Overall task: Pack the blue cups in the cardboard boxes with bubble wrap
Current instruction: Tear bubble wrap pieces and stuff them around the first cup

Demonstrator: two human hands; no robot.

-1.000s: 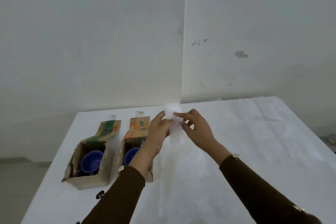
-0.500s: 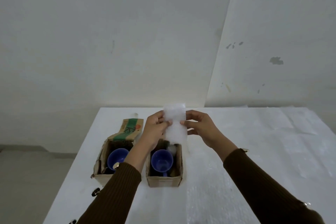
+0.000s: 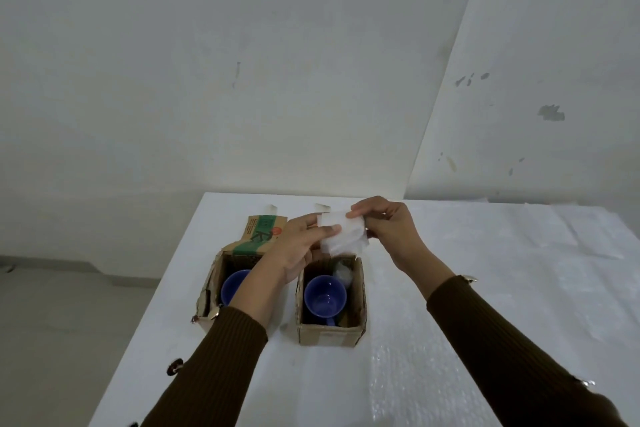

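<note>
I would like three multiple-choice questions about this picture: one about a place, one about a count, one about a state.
1. Where is the bubble wrap?
A. above the right box
B. on the floor
C. inside the left box

2. How many blue cups show?
A. one
B. two
C. four

3. The boxes are
A. taped shut
B. open
C. upside down

Answers:
1 A: the left hand and right hand hold it there.
2 B: one cup in the right box, another in the left.
3 B: the cups show inside.
</note>
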